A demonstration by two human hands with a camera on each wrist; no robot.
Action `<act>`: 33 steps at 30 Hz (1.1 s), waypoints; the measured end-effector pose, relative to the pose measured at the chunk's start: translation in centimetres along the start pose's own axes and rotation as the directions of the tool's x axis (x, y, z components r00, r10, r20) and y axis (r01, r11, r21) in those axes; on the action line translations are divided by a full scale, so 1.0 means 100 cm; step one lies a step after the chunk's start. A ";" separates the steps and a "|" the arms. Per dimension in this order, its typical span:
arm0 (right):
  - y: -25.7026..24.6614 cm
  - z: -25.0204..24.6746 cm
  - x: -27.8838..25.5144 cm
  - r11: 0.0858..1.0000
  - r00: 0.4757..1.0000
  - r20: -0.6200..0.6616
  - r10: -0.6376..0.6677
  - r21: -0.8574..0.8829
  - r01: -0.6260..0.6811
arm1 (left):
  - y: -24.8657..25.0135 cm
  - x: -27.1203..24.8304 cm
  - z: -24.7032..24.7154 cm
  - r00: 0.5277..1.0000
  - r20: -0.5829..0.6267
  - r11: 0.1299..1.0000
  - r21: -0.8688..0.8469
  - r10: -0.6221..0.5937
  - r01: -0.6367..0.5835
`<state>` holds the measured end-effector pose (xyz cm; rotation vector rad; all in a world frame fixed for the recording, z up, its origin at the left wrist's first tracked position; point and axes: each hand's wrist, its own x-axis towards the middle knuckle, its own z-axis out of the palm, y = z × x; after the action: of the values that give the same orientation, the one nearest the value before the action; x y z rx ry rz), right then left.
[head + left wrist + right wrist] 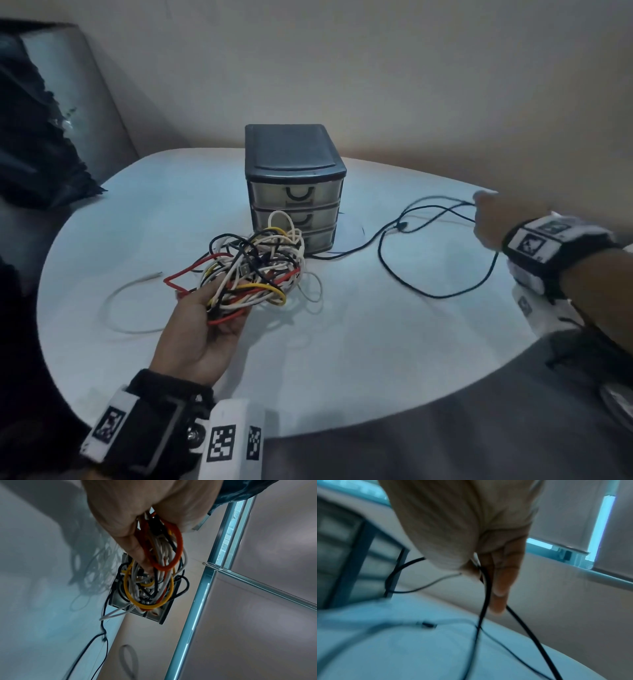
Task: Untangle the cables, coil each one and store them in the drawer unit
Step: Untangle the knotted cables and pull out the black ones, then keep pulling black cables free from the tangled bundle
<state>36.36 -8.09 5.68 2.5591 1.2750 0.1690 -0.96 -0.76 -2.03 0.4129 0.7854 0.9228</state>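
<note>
Honestly, from the head view the cable tangle (255,270) at centre frame looks light and floppy, its loops soft and springy and bound to snag, so I would grip it as a bunch, not by one strand. My left hand (205,329), lower centre, has its fingers curled round the near side of that bundle, lifting it just in front of the drawer unit (294,185), whose three drawers look closed. At right of frame my right hand (488,221) pinches the black cable (442,294), which sags in long loops over the white bench (376,359) and trails back toward the drawer unit's foot; a thin cord like that should slide through fingers easily, so a hold near its plug seems wiser. A white cable (130,308) lies loose at lower left. In the left wrist view, the left hand (145,513) fills the top, red, yellow, white and black loops of the cable tangle (150,581) hanging from its closed fingers. In the right wrist view, blurred, the right hand (471,527) at top holds the black cable (483,595) between thumb and fingers, strands dropping to the bench (385,649) below.
</note>
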 end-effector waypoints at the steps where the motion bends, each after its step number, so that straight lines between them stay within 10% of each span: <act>1: -0.001 -0.023 0.008 0.993 0.988 -0.152 0.013 0.117 0.005 | 0.000 0.001 0.000 1.000 0.000 1.000 -0.001 0.003 -0.003; 4: -0.013 -0.087 0.018 0.952 0.823 -0.568 -0.033 0.232 0.199 | 0.002 0.001 -0.002 1.000 0.000 1.000 -0.007 0.010 -0.010; 7: -0.036 -0.110 0.013 0.919 0.720 -0.663 -0.206 0.122 0.375 | 0.004 0.002 -0.004 1.000 -0.001 1.000 -0.008 0.012 -0.012; 16: -0.066 0.020 -0.019 0.869 0.862 -0.122 -0.492 -0.016 0.494 | 0.006 -0.001 -0.006 1.000 -0.014 0.999 -0.035 0.007 -0.008; 22: -0.044 0.022 -0.010 0.990 0.989 0.058 -0.134 -0.035 0.137 | 0.002 -0.003 0.000 1.000 -0.008 0.999 -0.040 -0.008 0.008; 25: -0.042 0.002 -0.012 0.972 0.997 0.073 0.009 0.235 -0.026 | 0.001 -0.003 0.000 1.000 -0.009 0.999 -0.041 -0.004 0.003; 30: -0.105 -0.016 -0.061 0.514 0.978 -0.128 -0.163 0.835 0.195 | 0.005 -0.005 0.000 0.999 0.014 0.997 -0.063 0.042 -0.041; 33: -0.152 -0.014 -0.098 0.145 0.949 0.076 -0.305 0.989 -0.033 | 0.009 -0.007 -0.003 0.998 0.047 0.994 -0.097 0.049 -0.044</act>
<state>18.50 -6.89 2.71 3.1214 1.8699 -1.6129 -1.92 -0.91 -1.37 0.3690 0.6862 0.9863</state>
